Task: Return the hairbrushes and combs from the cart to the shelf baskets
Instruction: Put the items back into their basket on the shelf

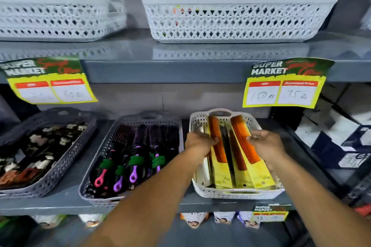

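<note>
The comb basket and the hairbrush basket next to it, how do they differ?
The comb basket is white; the hairbrush basket is grey. The comb basket holds orange combs in yellow sleeves, while the hairbrush basket holds round brushes with pink and purple handles. Both hands reach into the comb basket only. Both baskets are perforated and share one shelf.

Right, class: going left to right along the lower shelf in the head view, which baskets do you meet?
Dark grey basket of hair accessories → grey basket of hairbrushes → white basket of packaged combs, with both hands on the combs.
</note>
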Available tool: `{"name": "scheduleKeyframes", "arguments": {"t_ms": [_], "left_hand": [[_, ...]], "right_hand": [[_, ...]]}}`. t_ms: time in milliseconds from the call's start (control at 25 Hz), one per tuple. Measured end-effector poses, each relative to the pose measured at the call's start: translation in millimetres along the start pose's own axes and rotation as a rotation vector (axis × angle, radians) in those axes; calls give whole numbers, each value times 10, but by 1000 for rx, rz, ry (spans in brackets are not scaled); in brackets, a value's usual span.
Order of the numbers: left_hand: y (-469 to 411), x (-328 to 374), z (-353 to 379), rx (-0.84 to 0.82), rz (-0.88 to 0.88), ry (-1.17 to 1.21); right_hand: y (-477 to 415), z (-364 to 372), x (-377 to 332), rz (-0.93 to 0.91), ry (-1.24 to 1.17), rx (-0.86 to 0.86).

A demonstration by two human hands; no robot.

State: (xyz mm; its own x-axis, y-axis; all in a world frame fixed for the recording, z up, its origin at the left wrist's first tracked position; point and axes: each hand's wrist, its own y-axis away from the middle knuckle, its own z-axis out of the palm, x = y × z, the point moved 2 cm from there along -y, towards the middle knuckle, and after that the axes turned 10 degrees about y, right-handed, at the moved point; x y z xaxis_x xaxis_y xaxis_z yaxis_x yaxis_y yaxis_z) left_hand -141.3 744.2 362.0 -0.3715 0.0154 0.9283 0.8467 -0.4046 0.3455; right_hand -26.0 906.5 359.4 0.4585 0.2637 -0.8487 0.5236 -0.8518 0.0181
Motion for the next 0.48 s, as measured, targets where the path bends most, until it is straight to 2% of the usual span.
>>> {"name": "scheduleKeyframes", "arguments": {"t_ms": [200, 360, 480], "left_hand": [[-186, -223, 218, 14, 35, -292], [-295, -262, 276, 25, 9, -472], [-305, -184, 274, 28, 70, -638]], "right_hand": [[-138, 300, 175, -65, 247, -19], [-170, 342, 235, -9, 438, 23], [-132, 373, 202, -2, 588, 6]]}}
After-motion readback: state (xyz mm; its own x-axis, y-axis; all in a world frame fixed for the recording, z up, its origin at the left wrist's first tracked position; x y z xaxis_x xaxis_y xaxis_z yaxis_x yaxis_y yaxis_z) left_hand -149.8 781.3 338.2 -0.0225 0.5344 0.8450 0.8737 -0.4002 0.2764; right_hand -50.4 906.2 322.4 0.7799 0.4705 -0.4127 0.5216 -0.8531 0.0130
